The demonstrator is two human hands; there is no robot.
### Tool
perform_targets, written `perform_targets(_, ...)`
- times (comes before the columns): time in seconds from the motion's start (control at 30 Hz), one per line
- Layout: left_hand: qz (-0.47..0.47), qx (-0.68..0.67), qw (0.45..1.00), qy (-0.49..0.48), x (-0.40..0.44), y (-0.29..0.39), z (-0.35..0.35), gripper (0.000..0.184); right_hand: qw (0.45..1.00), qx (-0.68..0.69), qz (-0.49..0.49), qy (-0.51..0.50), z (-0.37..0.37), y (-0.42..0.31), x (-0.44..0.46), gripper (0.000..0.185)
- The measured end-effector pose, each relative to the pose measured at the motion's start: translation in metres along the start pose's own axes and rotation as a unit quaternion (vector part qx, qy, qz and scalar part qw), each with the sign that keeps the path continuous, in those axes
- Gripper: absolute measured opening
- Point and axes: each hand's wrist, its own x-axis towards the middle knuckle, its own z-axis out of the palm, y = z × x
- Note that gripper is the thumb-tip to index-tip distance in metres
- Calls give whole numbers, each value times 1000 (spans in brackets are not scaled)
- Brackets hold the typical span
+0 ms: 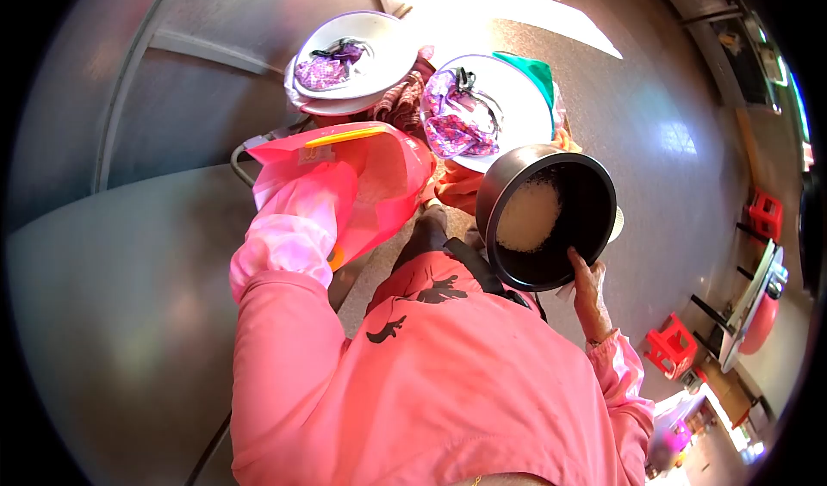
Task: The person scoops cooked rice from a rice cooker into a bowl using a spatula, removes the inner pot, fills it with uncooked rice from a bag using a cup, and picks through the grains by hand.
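Observation:
My right hand (pixel 589 293) grips the rim of a dark rice cooker pot (pixel 594 202), thumb over the edge. The pot is tilted toward me, with white rice grains (pixel 530 216) on its bottom. My left arm, in a pink sleeve cover (pixel 289 241), reaches into the mouth of a bright pink plastic bag (pixel 392 215) with a yellow strip along its top edge. The bag hides my left hand and its fingers, so I cannot see whether they hold anything.
Beyond the bag is a white basin (pixel 379 34) with patterned purple cloth (pixel 323 71) in it. A second white basin (pixel 521 111) beside it holds similar cloth. Metal panels (pixel 129 124) stand left. Red stools (pixel 672 346) and a table (pixel 745 305) are at right.

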Motion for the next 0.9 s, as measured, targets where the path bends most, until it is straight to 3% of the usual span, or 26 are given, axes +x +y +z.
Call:
perform_targets(0.27,-10,-82,997,-11,10,-11,10,41,999,29,16,17,5,6,-5,35)
perform_targets(0.43,-5,-272,962,12,-13,-30,-10,40,1000,20,10,-3,4,12,2,34)
perform_targets(0.53,9,-445,895,26,-49,-43,-20,40,999,23,6,-25,3,6,4,35)
perform_targets(0.67,44,-648,760,36,-97,-49,-36,40,998,17,-34,-52,3,3,10,35)
perform_targets(0.9,126,-813,566,48,-172,-48,-44,40,993,3,-87,-83,3,-2,19,36)
